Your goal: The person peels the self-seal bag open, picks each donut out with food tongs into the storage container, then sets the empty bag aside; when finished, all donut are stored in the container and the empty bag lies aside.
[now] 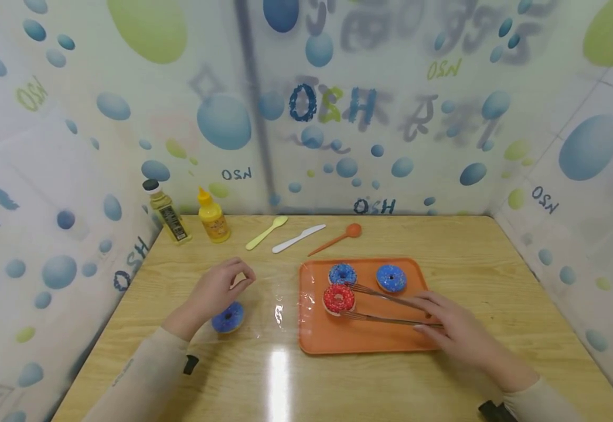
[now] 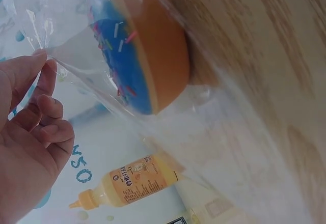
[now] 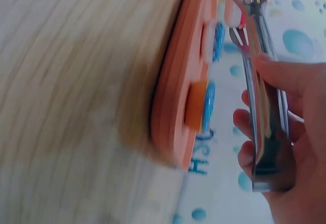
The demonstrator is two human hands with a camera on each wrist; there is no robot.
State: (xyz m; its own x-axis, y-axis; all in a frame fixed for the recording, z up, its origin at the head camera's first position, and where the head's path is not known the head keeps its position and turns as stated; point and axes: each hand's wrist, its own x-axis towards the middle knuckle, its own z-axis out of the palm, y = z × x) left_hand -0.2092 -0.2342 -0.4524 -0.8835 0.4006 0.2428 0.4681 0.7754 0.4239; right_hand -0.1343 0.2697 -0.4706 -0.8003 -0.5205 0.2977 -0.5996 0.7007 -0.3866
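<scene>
Between thumb and forefinger, my left hand (image 1: 221, 287) pinches the edge of a clear plastic bag (image 2: 76, 66). Inside or under the clear film lies a blue-iced doughnut with sprinkles (image 2: 125, 56), on the table below that hand. My right hand (image 1: 459, 331) holds metal tongs (image 1: 391, 320) with fork-like tips. Those tips sit on either side of a red-iced doughnut (image 1: 339, 299), over the left part of the orange tray (image 1: 370, 340). Two blue doughnuts rest on the tray, one (image 1: 342, 274) just behind the red one, the other (image 1: 391, 278) farther right.
Along the back of the table stand an oil bottle (image 1: 172, 218) and a yellow squeeze bottle (image 1: 214, 221). Right of them lie a yellow spoon (image 1: 264, 234), a white knife (image 1: 298, 239) and an orange-red spoon (image 1: 338, 238). Patterned curtain walls (image 1: 306, 164) enclose the table.
</scene>
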